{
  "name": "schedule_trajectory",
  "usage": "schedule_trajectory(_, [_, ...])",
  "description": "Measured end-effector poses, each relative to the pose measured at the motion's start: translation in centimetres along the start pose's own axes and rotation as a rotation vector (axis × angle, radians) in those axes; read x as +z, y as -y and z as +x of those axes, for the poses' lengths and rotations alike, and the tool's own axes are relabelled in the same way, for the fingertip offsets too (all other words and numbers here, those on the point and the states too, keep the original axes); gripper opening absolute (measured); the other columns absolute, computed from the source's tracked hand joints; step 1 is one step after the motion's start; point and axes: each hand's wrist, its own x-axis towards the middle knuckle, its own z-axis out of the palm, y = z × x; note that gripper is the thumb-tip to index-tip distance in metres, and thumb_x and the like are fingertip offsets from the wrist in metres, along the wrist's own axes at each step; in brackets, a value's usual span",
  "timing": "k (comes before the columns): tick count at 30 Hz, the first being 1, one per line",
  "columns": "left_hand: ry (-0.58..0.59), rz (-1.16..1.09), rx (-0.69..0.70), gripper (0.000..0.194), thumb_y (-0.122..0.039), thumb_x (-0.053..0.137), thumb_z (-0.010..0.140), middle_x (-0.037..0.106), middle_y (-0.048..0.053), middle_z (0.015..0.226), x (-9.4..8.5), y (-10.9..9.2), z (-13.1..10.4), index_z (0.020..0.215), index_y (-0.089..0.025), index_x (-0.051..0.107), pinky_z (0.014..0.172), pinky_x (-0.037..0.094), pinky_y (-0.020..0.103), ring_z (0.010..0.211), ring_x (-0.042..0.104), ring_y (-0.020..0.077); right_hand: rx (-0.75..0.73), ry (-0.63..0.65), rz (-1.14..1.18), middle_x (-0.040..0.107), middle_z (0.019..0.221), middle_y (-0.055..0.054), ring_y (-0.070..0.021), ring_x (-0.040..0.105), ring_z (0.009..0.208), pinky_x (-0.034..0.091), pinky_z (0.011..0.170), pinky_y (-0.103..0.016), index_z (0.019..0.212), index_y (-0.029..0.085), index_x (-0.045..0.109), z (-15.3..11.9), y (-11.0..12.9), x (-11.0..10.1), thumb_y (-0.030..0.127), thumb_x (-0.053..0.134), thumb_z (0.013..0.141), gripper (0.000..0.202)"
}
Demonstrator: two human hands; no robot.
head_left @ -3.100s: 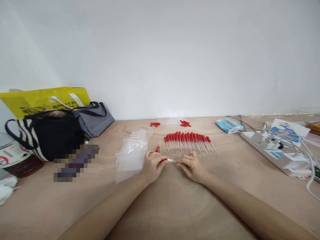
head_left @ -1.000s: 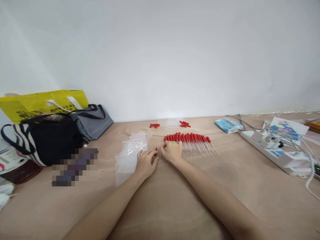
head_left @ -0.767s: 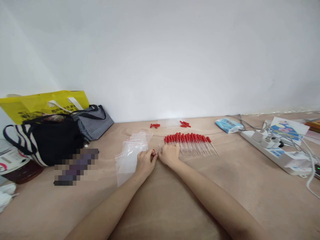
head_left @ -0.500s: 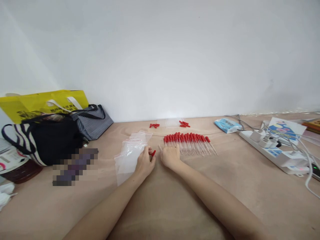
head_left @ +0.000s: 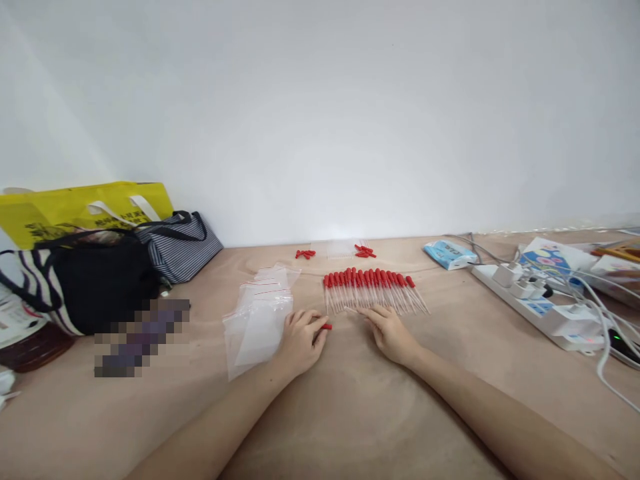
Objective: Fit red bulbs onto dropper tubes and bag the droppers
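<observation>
Red rubber was held near the middle of the picture: one small red cap [head_left: 327, 327] was pinched by the left hand [head_left: 301, 341], with its fingers clamped on it. One thin clear tube [head_left: 352, 310] was held by the right hand [head_left: 391, 333], its fingers closed on one end. The two hands were kept apart, both low over the tabletop [head_left: 325, 427].

Just past the right hand, a row of tubes with red tops [head_left: 371, 275] was laid side by side, with the red ends toward the wall. Clear flat bags [head_left: 267, 323] were spread left of the left hand. Behind the row, two little piles of red caps could be seen, one left [head_left: 306, 254] and one right [head_left: 366, 251]. A blue pack [head_left: 450, 255] was placed at the right, near a white power strip [head_left: 541, 307].
</observation>
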Motion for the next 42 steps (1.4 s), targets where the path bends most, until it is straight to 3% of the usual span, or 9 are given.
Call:
schedule_trajectory(6, [0.01, -0.005, 0.004, 0.014, -0.022, 0.051, 0.081, 0.063, 0.001, 0.094, -0.2, -0.2, 0.5, 0.079, -0.023, 0.064, 0.08, 0.034, 0.038, 0.09, 0.052, 0.0203, -0.017, -0.006, 0.032, 0.059, 0.079, -0.003, -0.014, 0.053, 0.072, 0.029, 0.074, -0.033, 0.09, 0.019, 0.056, 0.1, 0.9, -0.4, 0.015, 0.038, 0.084, 0.02])
schedule_trajectory(10, [-0.014, -0.067, 0.002, 0.012, -0.02, 0.045, 0.084, 0.065, -0.001, 0.084, -0.4, -0.7, 0.3, 0.082, -0.02, 0.057, 0.088, 0.029, 0.04, 0.084, 0.054, 0.0173, -0.022, -0.018, 0.049, 0.059, 0.073, -0.001, -0.0128, 0.052, 0.068, 0.027, 0.077, -0.034, 0.086, 0.019, 0.056, 0.0, 1.2, -0.7, 0.019, 0.04, 0.084, 0.017])
schedule_trajectory(14, [-0.006, -0.125, -0.003, 0.014, -0.021, 0.04, 0.086, 0.066, -0.002, 0.086, -0.4, -0.9, 0.1, 0.087, -0.021, 0.054, 0.094, 0.023, 0.043, 0.083, 0.057, 0.016, -0.052, -0.034, 0.063, 0.059, 0.072, -0.001, -0.0121, 0.052, 0.066, 0.027, 0.078, -0.034, 0.087, 0.019, 0.056, -0.1, 1.5, -0.6, 0.018, 0.041, 0.083, 0.016])
schedule_trajectory(19, [0.02, -0.145, 0.026, 0.018, -0.021, 0.039, 0.087, 0.067, -0.001, 0.088, -0.2, -0.9, 0.2, 0.095, -0.023, 0.055, 0.093, 0.022, 0.046, 0.084, 0.058, 0.0167, -0.064, -0.052, 0.065, 0.059, 0.071, -0.001, -0.0119, 0.05, 0.065, 0.027, 0.076, -0.033, 0.086, 0.018, 0.057, 0.1, 2.1, -0.3, 0.018, 0.041, 0.083, 0.016])
schedule_trajectory(30, [-0.031, -0.219, 0.016, 0.019, -0.024, 0.037, 0.087, 0.065, -0.001, 0.075, 0.0, -0.6, 0.0, 0.081, -0.019, 0.055, 0.09, 0.027, 0.04, 0.074, 0.059, 0.0147, -0.152, 0.035, 0.097, 0.051, 0.065, 0.0, -0.0111, 0.045, 0.061, 0.028, 0.069, -0.028, 0.08, 0.016, 0.055, 0.0, 2.3, 0.2, 0.02, 0.041, 0.083, 0.015])
schedule_trajectory(35, [-0.023, -0.203, 0.109, 0.018, -0.023, 0.038, 0.086, 0.064, -0.001, 0.073, -0.1, -0.6, -0.3, 0.079, -0.02, 0.054, 0.091, 0.024, 0.042, 0.07, 0.058, 0.0138, -0.244, 0.077, 0.069, 0.054, 0.066, 0.0, -0.0108, 0.045, 0.062, 0.025, 0.07, -0.029, 0.084, 0.017, 0.057, 0.1, 1.8, -0.3, 0.019, 0.04, 0.084, 0.017])
schedule_trajectory(42, [-0.009, -0.107, 0.255, 0.02, -0.022, 0.036, 0.086, 0.063, -0.001, 0.07, -0.3, -1.1, -0.5, 0.077, -0.019, 0.054, 0.092, 0.023, 0.042, 0.068, 0.056, 0.0135, -0.369, 0.018, -0.103, 0.053, 0.065, 0.001, -0.0098, 0.042, 0.058, 0.02, 0.071, -0.032, 0.079, 0.018, 0.06, 0.3, 1.4, -1.2, 0.009, 0.038, 0.08, 0.024])
